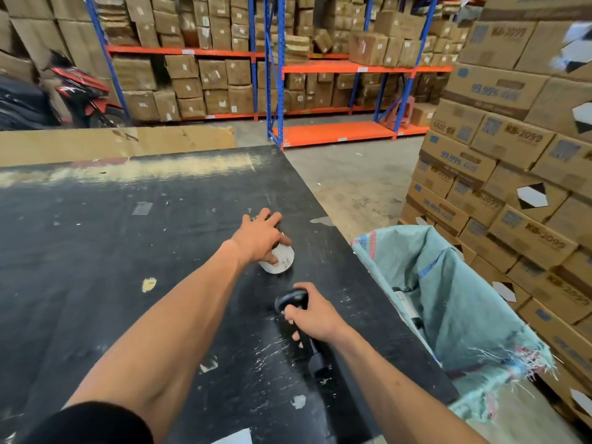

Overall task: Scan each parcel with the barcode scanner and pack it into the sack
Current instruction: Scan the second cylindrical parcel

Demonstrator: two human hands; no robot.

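Left hand (261,235) grips small white parcel (279,259) on black table (96,251), near its right edge. Right hand (312,312) fingers curl round barcode scanner (296,307). Green woven sack (448,299) hangs open just beside that edge.

Parcel (281,260) — largely covered by the left hand (259,236), label print too small to read. Barcode scanner (296,312) — handle middle hidden inside the right hand (312,314). Sack (455,302) interior mostly unseen.

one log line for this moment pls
left hand grips small white parcel on black table | right hand holds barcode scanner, head toward parcel | sack open at table's right edge | parcel not yet packed
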